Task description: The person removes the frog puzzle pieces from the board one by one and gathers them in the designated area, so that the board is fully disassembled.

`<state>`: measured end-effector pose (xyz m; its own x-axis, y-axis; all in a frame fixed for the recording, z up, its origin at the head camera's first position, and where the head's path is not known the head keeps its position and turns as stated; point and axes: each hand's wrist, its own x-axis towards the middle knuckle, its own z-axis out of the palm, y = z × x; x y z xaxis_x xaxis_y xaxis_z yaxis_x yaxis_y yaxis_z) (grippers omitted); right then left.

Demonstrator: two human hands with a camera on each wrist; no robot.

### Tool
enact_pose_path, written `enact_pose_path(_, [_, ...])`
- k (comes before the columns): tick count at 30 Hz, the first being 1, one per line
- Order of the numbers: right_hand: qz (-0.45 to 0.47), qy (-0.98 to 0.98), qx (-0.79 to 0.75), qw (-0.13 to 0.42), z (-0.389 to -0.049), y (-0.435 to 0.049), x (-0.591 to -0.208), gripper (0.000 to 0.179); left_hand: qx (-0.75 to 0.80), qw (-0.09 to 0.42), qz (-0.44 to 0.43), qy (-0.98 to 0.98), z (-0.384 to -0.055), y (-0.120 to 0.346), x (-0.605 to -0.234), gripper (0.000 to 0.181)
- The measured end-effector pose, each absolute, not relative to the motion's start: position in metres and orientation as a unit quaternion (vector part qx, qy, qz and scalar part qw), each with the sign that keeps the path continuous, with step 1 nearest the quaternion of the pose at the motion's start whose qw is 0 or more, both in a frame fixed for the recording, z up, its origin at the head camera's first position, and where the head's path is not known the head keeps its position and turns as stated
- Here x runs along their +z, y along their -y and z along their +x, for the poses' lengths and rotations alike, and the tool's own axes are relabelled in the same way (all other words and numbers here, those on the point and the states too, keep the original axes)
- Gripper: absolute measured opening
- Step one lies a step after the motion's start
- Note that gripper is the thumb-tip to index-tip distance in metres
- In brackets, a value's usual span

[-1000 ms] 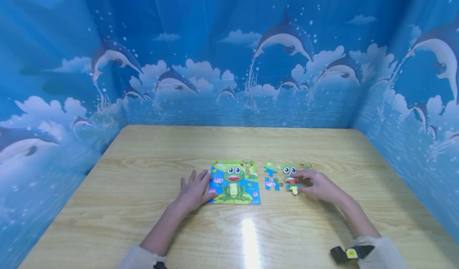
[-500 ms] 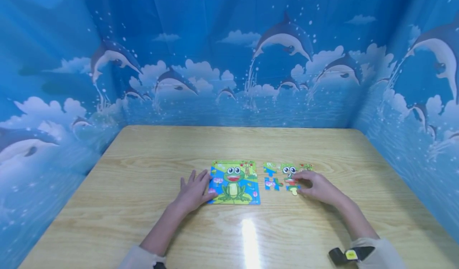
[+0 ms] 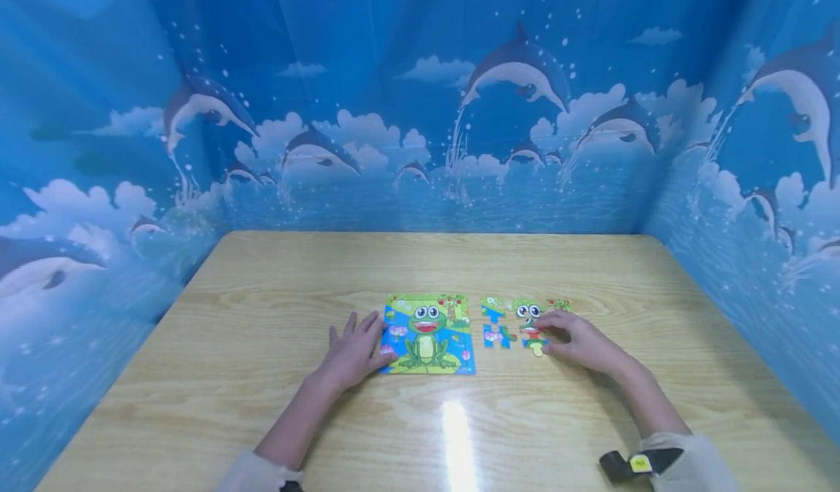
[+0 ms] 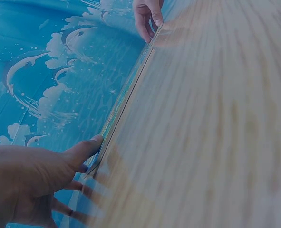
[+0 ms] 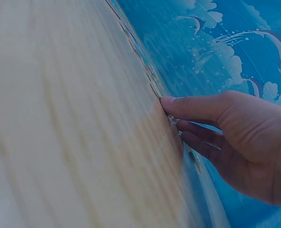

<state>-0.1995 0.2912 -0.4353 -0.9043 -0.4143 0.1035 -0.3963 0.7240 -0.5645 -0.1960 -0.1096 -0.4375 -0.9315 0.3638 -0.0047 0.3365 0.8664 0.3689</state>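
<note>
A square puzzle board [image 3: 426, 335] printed with a green frog lies flat in the middle of the table. My left hand [image 3: 352, 350] rests at its left side, fingers spread and thumb on the lower left corner. In the left wrist view the thumb of that left hand [image 4: 35, 173] meets the board's edge. Right of the board, my right hand [image 3: 580, 340] pinches a puzzle piece [image 3: 536, 348] showing the frog's mouth and belly. Fingers partly hide it. Directly above sits the puzzle piece with the frog's eyes [image 3: 527, 310].
Left of the eyes lies a green and blue corner piece [image 3: 491, 307], with a pink flower piece [image 3: 496, 337] below it. Another piece with red dots [image 3: 559, 305] lies at the upper right. A blue dolphin curtain [image 3: 426, 98] surrounds the wooden table [image 3: 315, 266].
The mouth-and-belly piece has straightened slightly beneath the eyes piece, with my right fingers moving a little along with it. My left hand stays where it was on the board.
</note>
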Motion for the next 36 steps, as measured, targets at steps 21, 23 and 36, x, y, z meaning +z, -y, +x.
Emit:
enact_pose_path(21, [-0.211,-0.924,-0.317,0.026,-0.201,-0.294,-0.435,0.039,0.181,0.034,0.182,-0.966,-0.195,0.11,-0.439,0.063])
enact_pose_path(23, [-0.206,-0.92,-0.331,0.03,-0.2,-0.293,-0.431,0.039,0.182,0.035,0.183,-0.966,-0.195,0.11,-0.439,0.064])
enact_pose_path(36, [-0.259,-0.89,-0.373,0.05,-0.202,-0.241,-0.401,0.035,0.185,0.031,0.184,-0.965,-0.195,0.111,-0.437,0.063])
